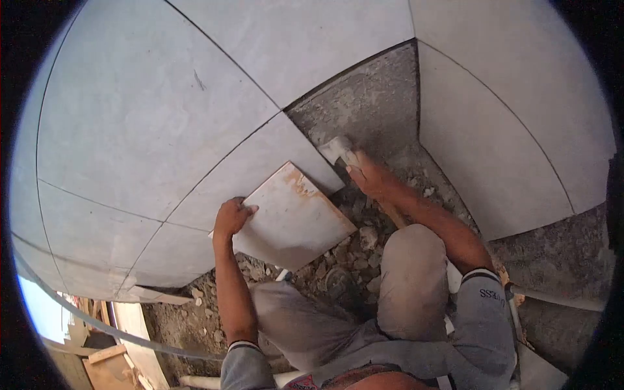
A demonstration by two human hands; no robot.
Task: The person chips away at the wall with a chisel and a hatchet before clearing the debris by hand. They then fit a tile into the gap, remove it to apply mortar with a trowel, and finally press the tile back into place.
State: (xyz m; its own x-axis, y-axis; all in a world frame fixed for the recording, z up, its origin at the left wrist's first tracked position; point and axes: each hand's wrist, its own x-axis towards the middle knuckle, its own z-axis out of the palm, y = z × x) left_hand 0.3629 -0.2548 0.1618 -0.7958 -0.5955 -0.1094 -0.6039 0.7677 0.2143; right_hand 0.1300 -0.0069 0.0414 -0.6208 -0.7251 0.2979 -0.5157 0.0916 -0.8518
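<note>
My left hand (pixel 233 218) grips the left edge of a loose, pale square tile (pixel 286 224), thumb on its face. Brown stains mark the tile's upper right edge, and it is tilted over the rubble beside the laid tiles. My right hand (pixel 369 175) is closed around the wooden handle of a mallet (pixel 336 149), close to its whitish head. That head rests at the edge of a laid tile, beside a gap of bare grey mortar (pixel 370 97). The handle's lower end passes down beside my knee.
Large pale laid tiles (pixel 149 110) surround the gap, with more tiles (pixel 507 117) on the right. Broken rubble (pixel 354 260) lies around my knees. A grey hose (pixel 117 335) curves across the lower left, near wood pieces (pixel 107 354).
</note>
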